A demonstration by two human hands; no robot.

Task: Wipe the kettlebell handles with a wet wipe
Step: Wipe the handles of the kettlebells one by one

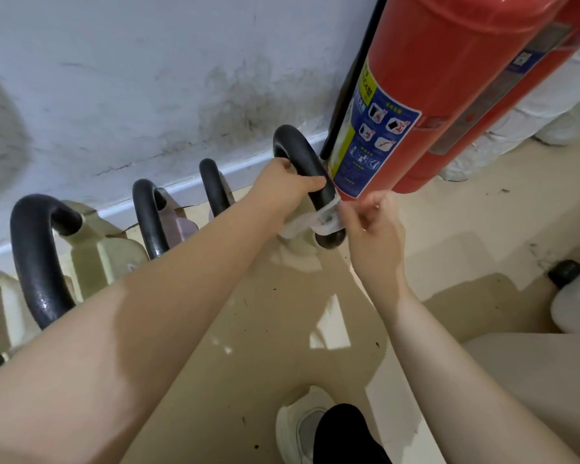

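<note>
A row of pale kettlebells with black loop handles stands along the wall. The rightmost black handle [298, 152] rises beside a fire extinguisher. A white wet wipe [327, 217] is wrapped round the lower right leg of this handle. My left hand [287, 185] grips the handle and one end of the wipe. My right hand [370, 222] pinches the wipe's other end at the handle's base. The body of this kettlebell is mostly hidden under my left hand. Other handles [37, 249] stand further left.
Two red fire extinguishers [426, 88] lean close on the right of the handle. A stained white wall [148, 78] runs behind the row. A white container with a black cap [566, 272] sits at the right. My shoe [302, 426] is on the beige floor below.
</note>
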